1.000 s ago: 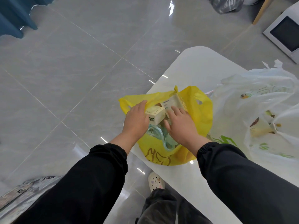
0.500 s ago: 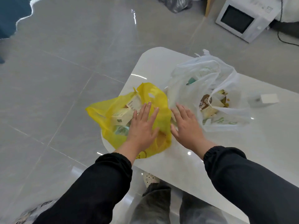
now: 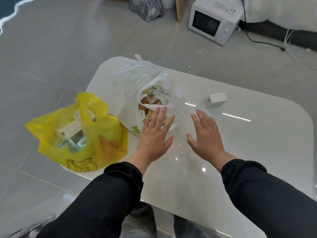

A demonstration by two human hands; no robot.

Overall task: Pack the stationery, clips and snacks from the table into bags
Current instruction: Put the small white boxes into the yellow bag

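Both hands are being carried rightward from where they were half a second ago. The left hand (image 3: 154, 134) is no longer being pressed on the yellow plastic bag (image 3: 106, 140) and is now being held over the near side of the white plastic bag (image 3: 130, 93). The right hand (image 3: 205, 134) is being held just to the right of that bag, above the bare counter (image 3: 248, 152). Each hand is being kept flat and palm-down with the fingers spread, and nothing is being gripped. The left fingertips (image 3: 158, 110) are being laid over the rim of the white bag's open mouth; whether the film is actually being touched cannot be told. A translucent flap of the white bag is being seen standing between the two hands.

Snack packets (image 3: 151, 100) are being shown inside the white bag, which is lying toward the far-left corner of the counter. The yellow bag is sitting at the left edge, partly overhanging it and just beside the white bag, with its mouth open and pale boxes (image 3: 68, 129) lying inside. A small white box (image 3: 217, 98) is lying alone near the far edge, apart from both bags. Beyond the counter, a white microwave (image 3: 212, 24) and a grey plastic bag (image 3: 147, 7) are standing on the floor.
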